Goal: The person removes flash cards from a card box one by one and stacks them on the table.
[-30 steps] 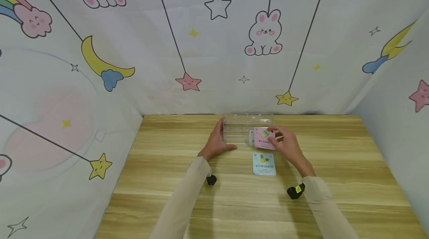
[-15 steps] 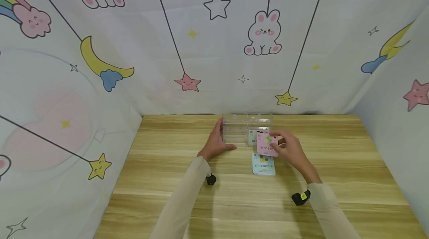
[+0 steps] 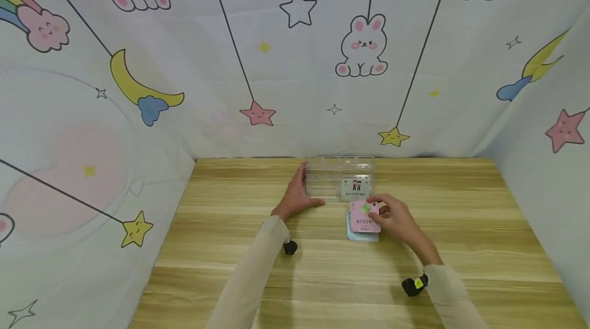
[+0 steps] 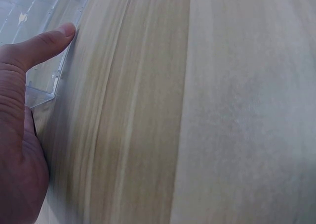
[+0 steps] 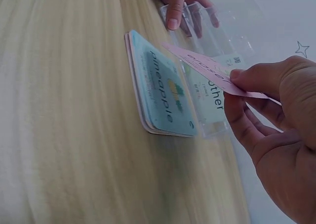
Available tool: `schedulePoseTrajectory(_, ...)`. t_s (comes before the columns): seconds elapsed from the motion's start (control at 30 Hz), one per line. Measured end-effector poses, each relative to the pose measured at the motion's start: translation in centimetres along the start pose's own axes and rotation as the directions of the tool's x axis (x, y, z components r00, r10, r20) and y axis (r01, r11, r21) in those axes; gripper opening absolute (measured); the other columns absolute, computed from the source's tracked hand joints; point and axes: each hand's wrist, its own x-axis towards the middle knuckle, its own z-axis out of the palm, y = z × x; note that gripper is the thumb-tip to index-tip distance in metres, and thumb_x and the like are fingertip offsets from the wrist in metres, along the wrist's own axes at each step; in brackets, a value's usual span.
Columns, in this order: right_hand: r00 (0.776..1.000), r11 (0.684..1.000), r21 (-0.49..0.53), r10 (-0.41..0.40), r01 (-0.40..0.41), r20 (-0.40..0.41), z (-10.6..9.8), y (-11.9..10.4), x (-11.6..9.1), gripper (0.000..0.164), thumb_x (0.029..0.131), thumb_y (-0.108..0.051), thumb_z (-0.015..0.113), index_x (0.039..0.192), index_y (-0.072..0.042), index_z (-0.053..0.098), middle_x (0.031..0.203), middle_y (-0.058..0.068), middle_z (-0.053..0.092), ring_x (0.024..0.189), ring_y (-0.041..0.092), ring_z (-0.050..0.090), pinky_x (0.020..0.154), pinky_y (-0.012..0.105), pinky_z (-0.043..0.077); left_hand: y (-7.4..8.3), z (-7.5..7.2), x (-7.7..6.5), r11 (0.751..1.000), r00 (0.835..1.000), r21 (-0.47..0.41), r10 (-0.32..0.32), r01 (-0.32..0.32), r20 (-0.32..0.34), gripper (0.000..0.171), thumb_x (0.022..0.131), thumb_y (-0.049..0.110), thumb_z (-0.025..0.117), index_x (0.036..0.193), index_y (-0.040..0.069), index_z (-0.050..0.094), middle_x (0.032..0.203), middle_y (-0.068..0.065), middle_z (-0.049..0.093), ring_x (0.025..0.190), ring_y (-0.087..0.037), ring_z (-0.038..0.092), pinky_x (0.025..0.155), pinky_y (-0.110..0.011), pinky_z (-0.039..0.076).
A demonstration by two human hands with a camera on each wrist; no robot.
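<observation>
A pink flashcard (image 3: pixel 363 226) marked "eraser" is pinched between thumb and fingers of my right hand (image 3: pixel 397 219). It hovers tilted over a stack of cards (image 5: pixel 165 88) on the table, topped by a pale blue "pineapple" card; the right wrist view shows a gap between them. Just behind stands a clear plastic box (image 3: pixel 323 184) with several compartments. A pale green "brother" card (image 3: pixel 355 185) lies in its front right compartment. My left hand (image 3: pixel 297 197) holds the box at its left side, thumb (image 4: pixel 54 38) along the front edge; its other fingers are partly hidden.
The wood-grain table (image 3: pixel 239 180) meets a white cartoon-printed curtain (image 3: pixel 318 88) at the back, close behind the box. Similar cloth hangs on both sides. Bare tabletop shows in front of the card stack and to either side.
My right hand has carried the pink card from in front of the box toward me, over the pineapple stack. This uncovers the "brother" card. My left hand stays on the box.
</observation>
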Motion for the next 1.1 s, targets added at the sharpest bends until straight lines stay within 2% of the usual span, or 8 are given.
schedulePoseTrajectory(0.33,0.998,0.997,0.045,0.061,-0.062,0.019,1.2,0.6,-0.5,0.036,0.092,0.003,0.076,0.126,0.003,0.065,0.128,0.024,0.063,0.091,0.026,0.070,0.070,0.027,0.061,-0.2,0.1,0.0,1.000,1.000,-0.001,0.004,-0.004,-0.003,0.136,0.072,0.027,0.099,0.168,0.016,0.003,0.171,-0.010,0.018,0.155,-0.022,0.026,0.122,-0.029,0.030)
schedulePoseTrajectory(0.63,0.997,0.995,0.076,0.057,-0.060,0.042,1.6,1.1,-0.7,0.036,0.093,0.003,0.075,0.126,0.004,0.064,0.126,0.026,0.063,0.090,0.025,0.070,0.066,0.026,0.060,0.0,0.0,0.1,1.000,1.000,0.002,-0.004,0.004,-0.009,0.138,0.069,0.027,0.100,0.167,0.016,0.004,0.171,-0.008,0.018,0.155,-0.020,0.026,0.122,-0.026,0.029)
schedulePoseTrajectory(0.9,1.000,0.996,-0.092,-0.010,0.011,0.010,2.0,1.6,-0.7,0.036,0.090,-0.002,0.080,0.123,-0.001,0.067,0.119,0.015,0.067,0.088,0.019,0.062,0.072,0.026,0.058,-0.1,0.0,0.2,1.000,1.000,0.001,0.002,-0.002,-0.019,0.138,0.069,0.027,0.101,0.167,0.015,0.005,0.171,-0.009,0.019,0.155,-0.022,0.026,0.122,-0.028,0.029)
schedulePoseTrajectory(1.1,0.997,0.983,-0.170,-0.079,0.075,-0.020,2.4,1.9,-0.8,0.037,0.086,-0.002,0.084,0.120,0.001,0.069,0.113,0.013,0.066,0.084,0.017,0.055,0.068,0.026,0.051,0.2,0.0,0.1,1.000,1.000,0.012,-0.018,0.018,-0.012,0.137,0.070,0.029,0.100,0.167,0.018,0.004,0.171,-0.007,0.019,0.155,-0.017,0.025,0.121,-0.023,0.027)
